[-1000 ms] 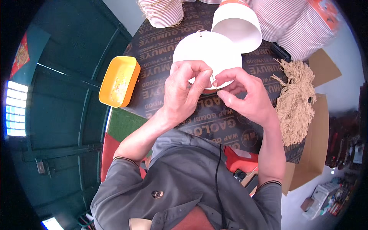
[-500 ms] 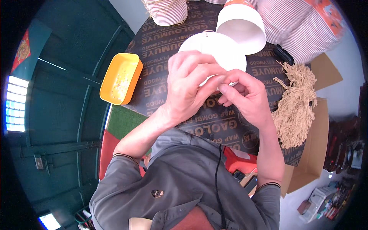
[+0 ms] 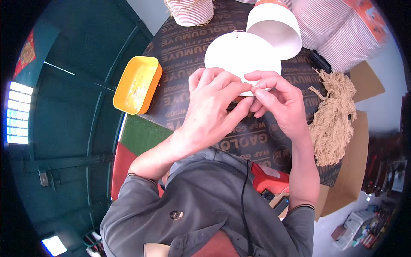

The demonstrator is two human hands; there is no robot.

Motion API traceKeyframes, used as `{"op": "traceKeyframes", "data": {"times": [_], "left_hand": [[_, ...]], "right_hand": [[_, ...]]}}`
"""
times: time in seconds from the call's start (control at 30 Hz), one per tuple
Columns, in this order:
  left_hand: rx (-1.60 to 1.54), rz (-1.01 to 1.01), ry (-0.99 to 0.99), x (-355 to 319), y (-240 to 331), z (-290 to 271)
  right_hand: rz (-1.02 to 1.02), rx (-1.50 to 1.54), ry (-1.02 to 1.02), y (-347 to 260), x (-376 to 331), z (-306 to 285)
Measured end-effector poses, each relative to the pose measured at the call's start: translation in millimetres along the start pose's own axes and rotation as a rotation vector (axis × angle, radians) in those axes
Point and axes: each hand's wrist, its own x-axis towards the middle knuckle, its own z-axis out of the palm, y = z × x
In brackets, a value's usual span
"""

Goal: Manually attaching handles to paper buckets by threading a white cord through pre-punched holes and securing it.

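A round white paper lid (image 3: 239,55) lies on the dark board table (image 3: 188,47), with a thin string loop at its far edge. My left hand (image 3: 214,107) and my right hand (image 3: 278,103) meet at the lid's near rim. The fingertips of both pinch the rim and what looks like a thin tan string there. A white paper bucket (image 3: 276,25) lies tipped on its side just behind the lid, its open mouth facing me.
An orange plastic tray (image 3: 137,83) of small bits sits at the table's left edge. A bundle of tan strings (image 3: 334,115) lies on the right. Stacks of ribbed white paper cups (image 3: 338,25) stand at the back right, another stack (image 3: 190,10) at the back.
Both hands have stayed together at the lid's near rim, the fingers shifting slightly. The lid and bucket have kept their places.
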Motion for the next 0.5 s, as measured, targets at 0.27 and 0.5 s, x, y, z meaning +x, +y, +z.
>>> {"op": "traceKeyframes", "data": {"times": [0.27,0.5], "left_hand": [[-0.183,-0.019,-0.137,9.7,-7.8,-0.1],[-0.263,-0.065,-0.134,12.9,-8.9,-2.5]], "right_hand": [[-0.021,0.004,-0.027,2.7,0.6,-3.4],[-0.008,0.026,-0.014,3.7,0.0,-5.0]]}}
